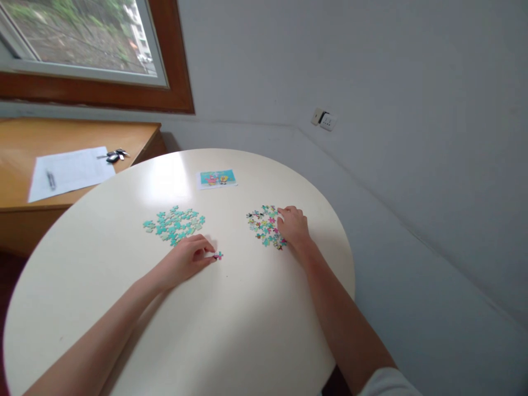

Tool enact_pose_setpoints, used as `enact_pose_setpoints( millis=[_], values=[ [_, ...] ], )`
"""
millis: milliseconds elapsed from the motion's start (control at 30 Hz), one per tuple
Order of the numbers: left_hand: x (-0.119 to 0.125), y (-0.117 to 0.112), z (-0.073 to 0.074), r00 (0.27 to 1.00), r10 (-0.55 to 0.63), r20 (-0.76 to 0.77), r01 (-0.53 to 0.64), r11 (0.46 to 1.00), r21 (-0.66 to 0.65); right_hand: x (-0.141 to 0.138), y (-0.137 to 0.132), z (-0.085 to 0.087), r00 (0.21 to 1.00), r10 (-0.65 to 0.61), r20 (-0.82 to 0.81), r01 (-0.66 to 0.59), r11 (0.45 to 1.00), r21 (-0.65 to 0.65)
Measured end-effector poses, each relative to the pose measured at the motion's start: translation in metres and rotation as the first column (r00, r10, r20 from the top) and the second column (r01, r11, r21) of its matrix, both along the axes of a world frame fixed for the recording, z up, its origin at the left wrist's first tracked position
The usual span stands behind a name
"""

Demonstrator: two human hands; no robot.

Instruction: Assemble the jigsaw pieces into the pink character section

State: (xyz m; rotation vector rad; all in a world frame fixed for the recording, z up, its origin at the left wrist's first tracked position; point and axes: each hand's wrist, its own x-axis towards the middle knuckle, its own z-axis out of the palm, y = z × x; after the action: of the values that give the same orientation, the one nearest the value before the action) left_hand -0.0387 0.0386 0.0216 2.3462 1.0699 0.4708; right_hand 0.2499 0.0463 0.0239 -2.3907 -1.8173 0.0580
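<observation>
My left hand (190, 254) rests on the round cream table (231, 324), fingers curled, pinching a small pink and teal puzzle piece (218, 256) at its fingertips. Just behind it lies a heap of mostly teal puzzle pieces (175, 224). My right hand (292, 224) lies over the right edge of a second heap of multicoloured puzzle pieces (264, 225), fingers bent down onto the pieces. A small picture card (217, 178) with cartoon figures lies at the far side of the table.
A wooden desk (25, 140) stands at the left under a window, with a sheet of paper (68, 171), a pen (50, 180) and a bunch of keys (114, 156). Grey walls close in on the right, with a wall socket (324, 119).
</observation>
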Motion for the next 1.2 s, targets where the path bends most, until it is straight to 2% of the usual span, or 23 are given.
enact_pose_setpoints(
  millis=[433,800,1000,1200],
  values=[
    [0.0004,0.0002,0.0,1.0,-0.004,-0.006,0.004,1.0,-0.012,0.0034,0.0,-0.0021,0.999,0.002,-0.04,0.001,0.996,0.089],
    [-0.0007,0.0013,-0.0044,1.0,-0.01,-0.016,0.01,1.0,-0.015,0.0014,-0.0006,0.0002,0.999,-0.031,-0.034,0.033,0.998,0.053],
    [0.0001,0.0004,-0.0014,1.0,-0.015,-0.026,0.014,1.0,-0.024,0.0014,-0.0011,0.001,0.999,-0.038,-0.038,0.039,0.999,0.03],
    [0.0006,0.0007,-0.0012,1.0,-0.004,-0.024,0.003,1.0,-0.027,0.0023,-0.0003,0.0008,0.997,0.004,-0.073,0.0,0.999,0.053]
  ],
)
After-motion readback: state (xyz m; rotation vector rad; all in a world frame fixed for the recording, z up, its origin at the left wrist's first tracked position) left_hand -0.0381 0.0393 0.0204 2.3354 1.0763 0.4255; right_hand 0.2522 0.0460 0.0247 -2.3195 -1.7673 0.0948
